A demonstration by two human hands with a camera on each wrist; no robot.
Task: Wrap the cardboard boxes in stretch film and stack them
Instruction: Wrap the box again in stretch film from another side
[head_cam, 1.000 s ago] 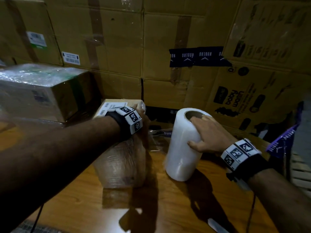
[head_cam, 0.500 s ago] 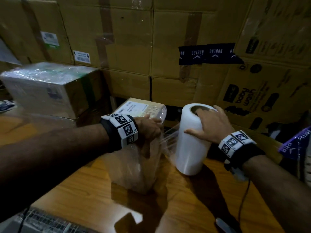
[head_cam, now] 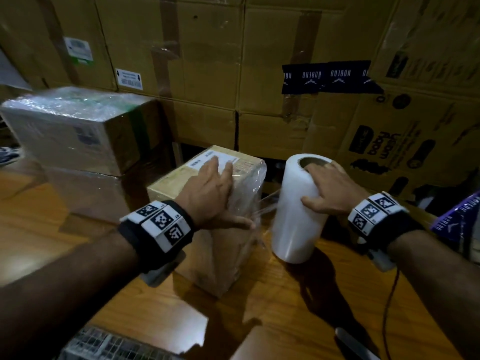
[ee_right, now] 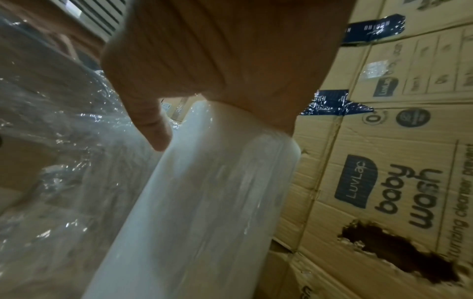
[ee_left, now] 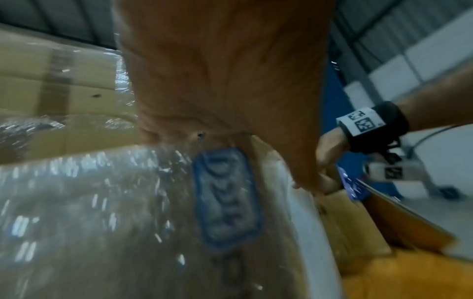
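The small cardboard box (head_cam: 205,229) stands upright on the wooden table (head_cam: 298,302), left hand (head_cam: 207,196) flat on top. Just right, upright too, the stretch-film roll (head_cam: 298,211) is gripped by the right hand (head_cam: 330,193); film spans between.

left hand (head_cam: 211,193) now flat atop box (head_cam: 207,245); thumb down its side

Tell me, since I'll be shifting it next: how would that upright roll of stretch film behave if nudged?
The stretch film roll stands tall on one narrow end, so it probably tips easily. Once down, its round body would likely roll across the table. The glossy film looks slick.
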